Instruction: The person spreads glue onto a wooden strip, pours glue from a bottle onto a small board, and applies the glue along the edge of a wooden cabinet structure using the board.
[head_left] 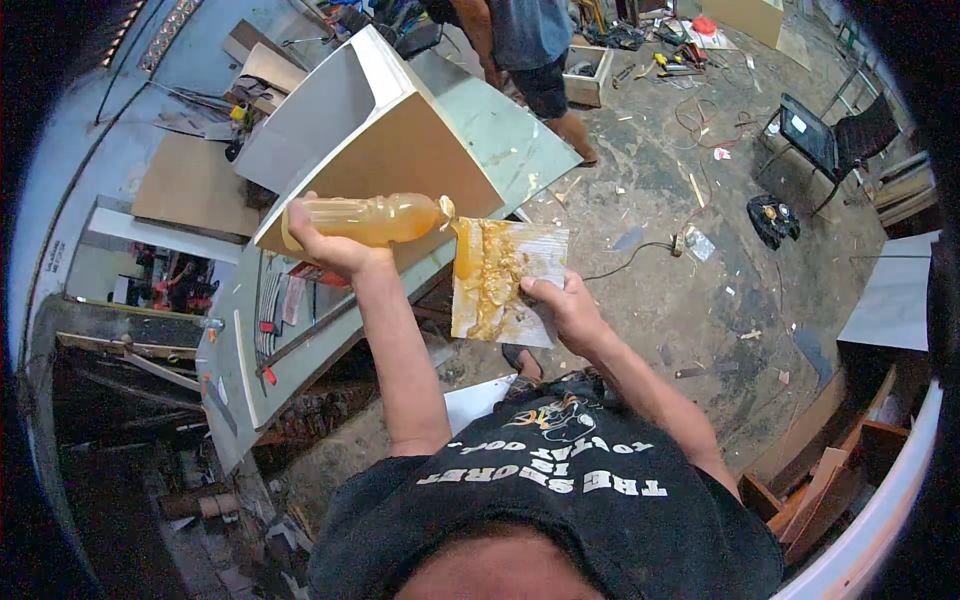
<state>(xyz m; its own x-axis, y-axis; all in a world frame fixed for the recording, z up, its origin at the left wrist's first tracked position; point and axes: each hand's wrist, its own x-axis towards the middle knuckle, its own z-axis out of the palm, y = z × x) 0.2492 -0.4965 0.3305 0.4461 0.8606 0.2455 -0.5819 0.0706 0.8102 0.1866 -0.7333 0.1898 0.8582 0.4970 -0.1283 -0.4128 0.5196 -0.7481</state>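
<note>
My left hand (335, 250) is wrapped round a clear plastic bottle (385, 220) of amber, gluey liquid. The bottle lies almost level, its mouth pointing right, with some of the liquid at the neck above the upper left corner of a pale, ribbed flat piece (547, 245). Thick yellow-amber glue (488, 275) is smeared in lumps over that piece, mostly on its left and middle. At its right edge my right hand (570, 312) grips the piece, thumb on top and the other fingers hidden underneath.
A box-shaped wooden panel unit (420, 150) stands on the pale green table (490, 125) ahead. Behind it is another person (540, 50). Hand tools lie on the table's left part. A dark chair (835, 140), a black bag (773, 220), a cord and scraps are on the floor.
</note>
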